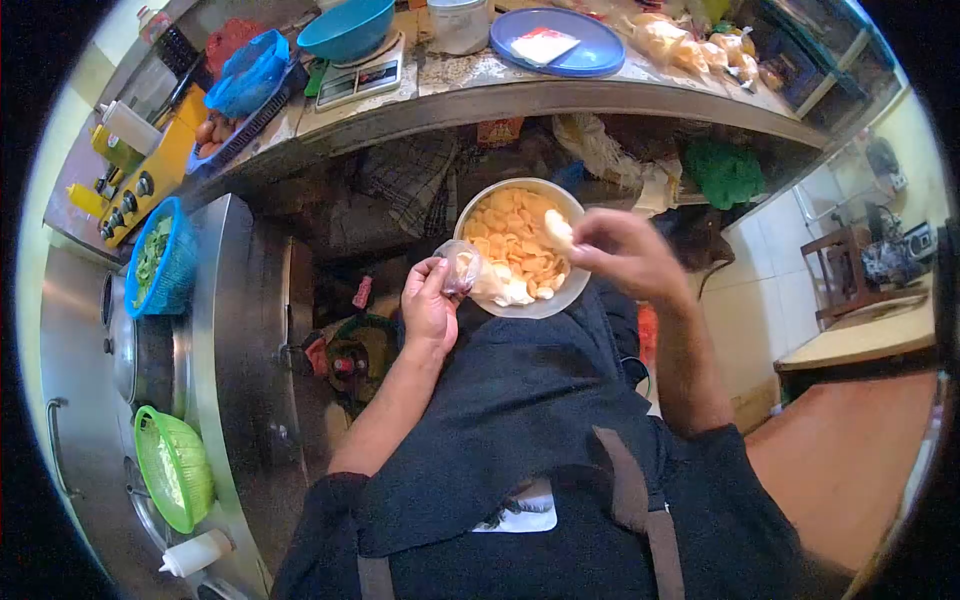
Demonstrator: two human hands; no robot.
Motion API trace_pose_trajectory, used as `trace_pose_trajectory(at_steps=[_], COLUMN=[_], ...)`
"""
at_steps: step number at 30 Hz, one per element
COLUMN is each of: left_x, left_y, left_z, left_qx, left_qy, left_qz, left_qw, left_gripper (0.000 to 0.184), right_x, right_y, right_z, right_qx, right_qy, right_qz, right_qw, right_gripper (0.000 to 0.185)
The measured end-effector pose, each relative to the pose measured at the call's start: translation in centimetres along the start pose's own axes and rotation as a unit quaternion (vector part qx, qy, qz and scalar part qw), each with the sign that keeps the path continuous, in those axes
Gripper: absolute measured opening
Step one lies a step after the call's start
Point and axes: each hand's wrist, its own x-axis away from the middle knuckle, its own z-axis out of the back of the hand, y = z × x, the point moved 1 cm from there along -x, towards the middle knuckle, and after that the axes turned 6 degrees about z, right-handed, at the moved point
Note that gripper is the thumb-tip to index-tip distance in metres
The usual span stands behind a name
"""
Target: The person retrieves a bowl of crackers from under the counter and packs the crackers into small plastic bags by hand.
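Observation:
A round metal bowl (pixel 566 298) rests at my lap, filled with orange-yellow chips or crackers (pixel 510 222). Paler pieces lie near its front edge. My left hand (pixel 430 305) is closed around a clear plastic bag (pixel 462 262) at the bowl's left rim; the bag's mouth leans over the bowl with pale crackers in it. Above the bowl's right side, my right hand (pixel 630 252) pinches a pale cracker (pixel 558 228), slightly blurred.
A counter ahead bears a blue plate (pixel 600 60) with a small white packet, a scale (pixel 360 85), a teal bowl (pixel 345 30) and filled bags (pixel 690 48). To the left stand a blue basket of greens (pixel 158 260) and a green basket (pixel 175 470).

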Motion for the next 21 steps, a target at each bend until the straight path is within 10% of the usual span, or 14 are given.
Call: trace_pose_trajectory(at_steps=[4,7,9,14,17,21], left_x=[0.0,-0.7,-0.1,-0.1,0.4,0.4], left_y=[-0.3,-0.5,-0.1,0.0,0.0,-0.6], left_z=[0.1,0.6,0.3,0.6,-1.0,-1.0], left_qx=[-0.006,-0.020,-0.021,-0.028,-0.017,-0.048], left_qy=[-0.003,-0.020,-0.018,-0.026,0.001,-0.025], left_qz=[0.010,0.007,-0.001,0.007,0.007,0.038], left_qw=[1.000,1.000,1.000,0.999,1.000,0.998], left_gripper=[0.011,0.009,0.009,0.012,0.011,0.013], right_x=[3.4,4.6,4.4,3.4,-1.3,-2.7], right_y=[-12.9,-16.8,-16.6,-13.3,-3.7,16.3], right_z=[-0.3,-1.4,-2.2,-1.2,-0.7,-3.4], right_qx=[-0.047,-0.125,-0.141,-0.055,0.165,0.421], right_qy=[-0.185,-0.360,-0.301,-0.171,-0.030,-0.065], right_qz=[0.334,0.398,0.440,0.358,0.047,0.000], right_qw=[0.923,0.834,0.834,0.916,0.985,0.905], right_gripper=[0.013,0.013,0.011,0.011,0.033,0.067])
